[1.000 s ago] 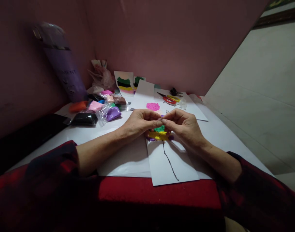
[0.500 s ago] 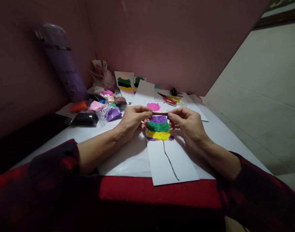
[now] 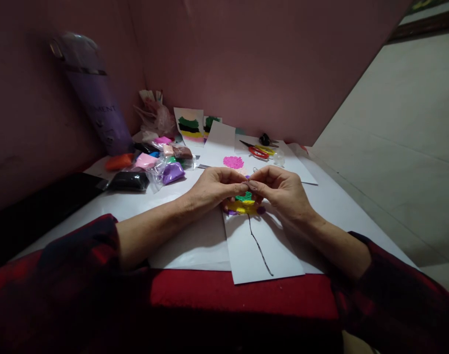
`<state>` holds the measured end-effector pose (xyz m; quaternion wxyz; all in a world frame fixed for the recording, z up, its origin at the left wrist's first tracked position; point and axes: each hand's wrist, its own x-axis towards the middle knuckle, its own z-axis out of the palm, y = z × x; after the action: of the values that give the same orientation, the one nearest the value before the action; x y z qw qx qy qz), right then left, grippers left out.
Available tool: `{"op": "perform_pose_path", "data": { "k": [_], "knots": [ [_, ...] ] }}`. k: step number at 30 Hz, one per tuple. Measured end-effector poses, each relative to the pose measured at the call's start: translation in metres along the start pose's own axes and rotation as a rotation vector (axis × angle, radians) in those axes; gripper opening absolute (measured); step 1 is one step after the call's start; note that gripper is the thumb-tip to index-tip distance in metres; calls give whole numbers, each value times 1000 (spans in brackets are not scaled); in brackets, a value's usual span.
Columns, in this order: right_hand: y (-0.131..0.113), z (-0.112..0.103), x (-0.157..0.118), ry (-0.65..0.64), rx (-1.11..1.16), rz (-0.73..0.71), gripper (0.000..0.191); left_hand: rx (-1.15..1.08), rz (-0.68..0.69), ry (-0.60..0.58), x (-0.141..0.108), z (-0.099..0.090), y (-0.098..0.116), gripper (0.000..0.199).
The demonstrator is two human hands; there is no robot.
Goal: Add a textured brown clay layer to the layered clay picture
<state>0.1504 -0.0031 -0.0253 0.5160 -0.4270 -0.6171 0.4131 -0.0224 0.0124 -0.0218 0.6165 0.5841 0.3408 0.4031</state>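
My left hand (image 3: 219, 188) and my right hand (image 3: 281, 191) meet over a white card (image 3: 246, 255), thumbs and forefingers pinched together. The brown clay strip that they held is now almost wholly hidden between the fingertips. Under the hands, the card bears textured bands of coloured clay: a green band (image 3: 243, 196) and a yellow band (image 3: 241, 207) show in part, with purple at the lower edge. A round pink clay patch (image 3: 234, 162) lies beyond the fingers. Down the card's near part runs a thin, dark drawn line (image 3: 259, 248).
Several bagged clay packs, among them purple (image 3: 173, 173) and black (image 3: 128, 181), lie at the left. Behind them stands a purple tumbler (image 3: 99, 108). Red-handled scissors (image 3: 259, 153) rest at the back right. Painted cards (image 3: 189, 127) lean near the pink wall (image 3: 246, 64).
My hands have come together from either end of the brown clay strip, which was stretched level between them. They now cover more of the coloured bands.
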Motion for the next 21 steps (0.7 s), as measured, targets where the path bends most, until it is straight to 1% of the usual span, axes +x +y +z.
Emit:
{"op": "perform_pose_path", "data": {
  "k": [3, 7, 10, 17, 19, 21],
  "knots": [
    [1, 0, 0, -11, -11, -11, 21, -6, 2, 32, 0, -1, 0, 12],
    [2, 1, 0, -58, 23, -27, 26, -24, -6, 87, 0, 0, 2, 10],
    [4, 1, 0, -83, 67, -45, 28, -31, -15, 98, 0, 2, 4, 6],
    [2, 1, 0, -35, 23, -44, 18, 23, -20, 88, 1, 3, 4, 5],
    [1, 1, 0, 17, 2, -25, 14, 20, -18, 113, 1, 2, 4, 6],
    [0, 0, 1, 92, 4, -6, 12, 1, -8, 164, 2, 0, 3, 7]
  ]
}}
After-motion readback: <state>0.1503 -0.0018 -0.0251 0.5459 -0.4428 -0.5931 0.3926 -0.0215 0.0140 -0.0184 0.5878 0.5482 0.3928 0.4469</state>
